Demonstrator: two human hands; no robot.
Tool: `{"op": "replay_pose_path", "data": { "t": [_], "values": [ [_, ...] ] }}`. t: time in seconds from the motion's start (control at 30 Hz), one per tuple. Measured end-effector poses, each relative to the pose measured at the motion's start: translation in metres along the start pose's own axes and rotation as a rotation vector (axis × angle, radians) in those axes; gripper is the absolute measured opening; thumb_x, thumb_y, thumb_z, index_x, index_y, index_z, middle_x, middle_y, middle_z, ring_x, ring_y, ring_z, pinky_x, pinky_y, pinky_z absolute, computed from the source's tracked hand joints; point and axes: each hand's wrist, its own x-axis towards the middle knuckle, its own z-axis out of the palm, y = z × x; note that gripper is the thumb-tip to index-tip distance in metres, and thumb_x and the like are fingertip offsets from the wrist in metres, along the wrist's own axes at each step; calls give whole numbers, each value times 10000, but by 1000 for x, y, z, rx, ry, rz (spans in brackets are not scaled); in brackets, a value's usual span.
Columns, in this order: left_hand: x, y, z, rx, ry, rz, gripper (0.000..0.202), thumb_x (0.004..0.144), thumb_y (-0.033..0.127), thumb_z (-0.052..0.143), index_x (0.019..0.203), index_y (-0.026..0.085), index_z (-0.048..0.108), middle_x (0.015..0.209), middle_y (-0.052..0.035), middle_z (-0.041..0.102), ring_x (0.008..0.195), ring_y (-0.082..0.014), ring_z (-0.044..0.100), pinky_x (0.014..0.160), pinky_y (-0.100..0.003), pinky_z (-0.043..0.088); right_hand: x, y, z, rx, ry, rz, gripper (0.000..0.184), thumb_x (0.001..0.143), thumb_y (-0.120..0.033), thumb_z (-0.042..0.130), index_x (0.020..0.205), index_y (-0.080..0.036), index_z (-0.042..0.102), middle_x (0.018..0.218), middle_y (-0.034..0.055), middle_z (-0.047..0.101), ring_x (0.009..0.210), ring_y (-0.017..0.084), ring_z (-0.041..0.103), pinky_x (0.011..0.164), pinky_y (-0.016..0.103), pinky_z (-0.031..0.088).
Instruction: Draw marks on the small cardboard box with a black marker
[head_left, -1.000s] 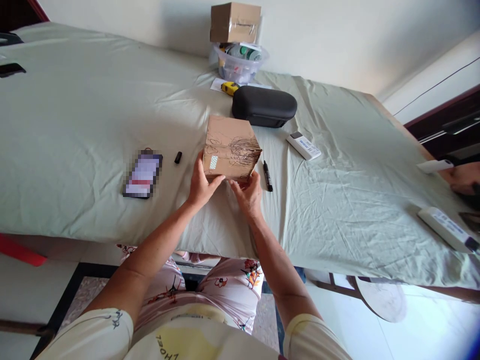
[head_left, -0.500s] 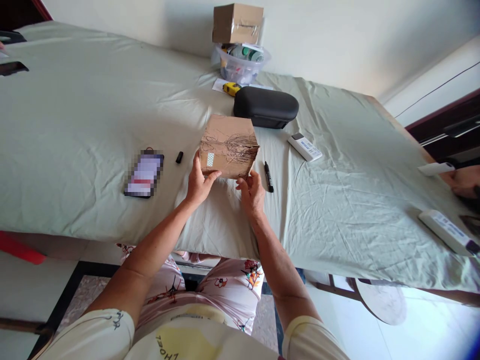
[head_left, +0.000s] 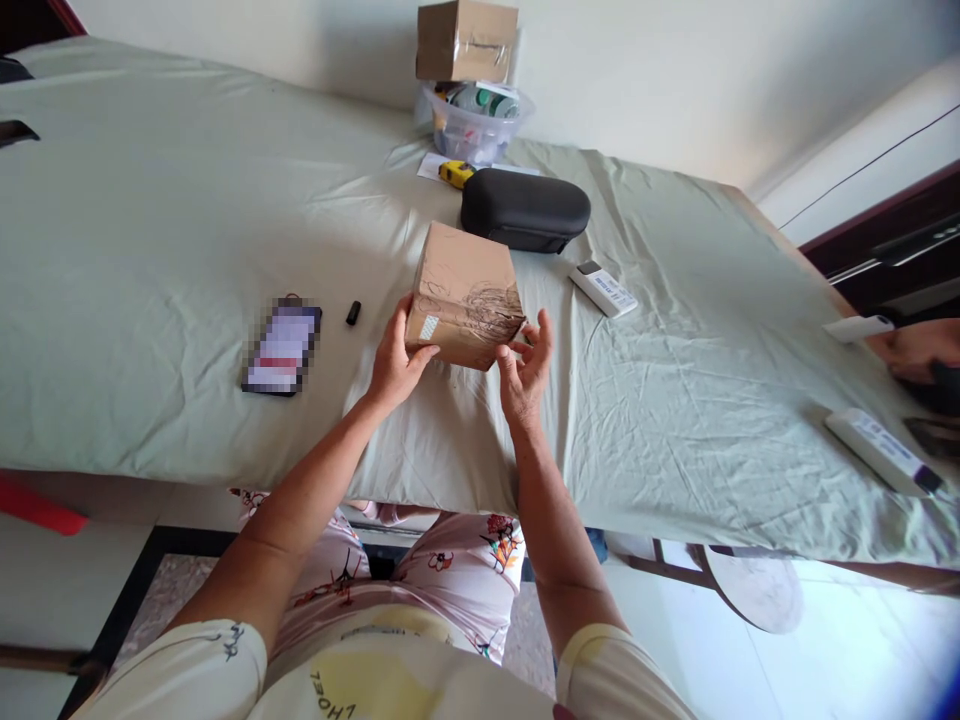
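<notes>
A small cardboard box point(head_left: 469, 275) with dark scribbles over its top and front, and a pale patterned sticker on its front face, is tilted above the cloth. My left hand point(head_left: 395, 358) grips its left side, thumb on the front. Beside the box's right corner is my right hand point(head_left: 527, 375), its fingers spread apart; the thumb is close to the edge, and whether it touches cannot be made out. The black marker is mostly hidden behind this hand. A black pen cap point(head_left: 353, 313) lies left of the box, near a phone point(head_left: 281, 348) with a blurred screen.
Behind the box sits a black hard case point(head_left: 525, 210), with a yellow tape measure point(head_left: 456, 173) next to it. A white device point(head_left: 604, 289) lies to the right. At the wall, a clear tub point(head_left: 480, 130) of bottles carries another carton point(head_left: 466, 40). Another person's hand point(head_left: 926, 350) shows at far right.
The box has turned and tipped, showing more of its top, and shifted slightly right. My right hand has let go of its lower edge and moved to the right corner, fingers spreading.
</notes>
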Motion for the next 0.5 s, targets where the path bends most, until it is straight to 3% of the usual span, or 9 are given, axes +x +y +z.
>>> {"op": "replay_pose_path", "data": {
  "t": [0.07,0.13,0.23,0.37,0.5],
  "values": [
    [-1,3,1,38,-21,49,964,947,457,776,1712,325,205,1740,-143,404,1599,-334,436,1327,-514,376,0,3,-1,-16,-6,-4,854,948,-680,640,1679,-364,330,1478,120,585,1010,182,689,733,314,598],
    [-2,7,2,66,-24,97,964,955,519,756,1716,317,200,1752,-150,383,1611,-337,412,1337,-515,351,-1,5,-1,-41,-18,3,809,957,-670,635,1659,-363,376,1516,127,562,1042,198,674,749,330,605],
    [-1,12,1,102,1,152,845,1007,610,642,1698,294,272,1719,-162,435,1597,-324,430,1328,-501,352,-3,6,1,-56,-40,10,801,936,-670,672,1626,-342,430,1556,140,541,1087,231,657,748,349,608],
    [1,16,-4,110,42,159,688,1071,627,488,1652,274,378,1655,-156,523,1550,-289,491,1304,-462,371,-4,3,2,-91,-86,-21,860,946,-671,654,1673,-324,354,1585,153,530,1171,261,637,772,365,611],
    [0,20,-4,94,56,118,631,1091,637,402,1597,262,459,1587,-151,592,1480,-269,557,1259,-433,416,-3,1,3,-155,-98,-62,730,967,-628,641,1597,-295,480,1485,146,603,1130,259,644,746,352,590]
  ]
}}
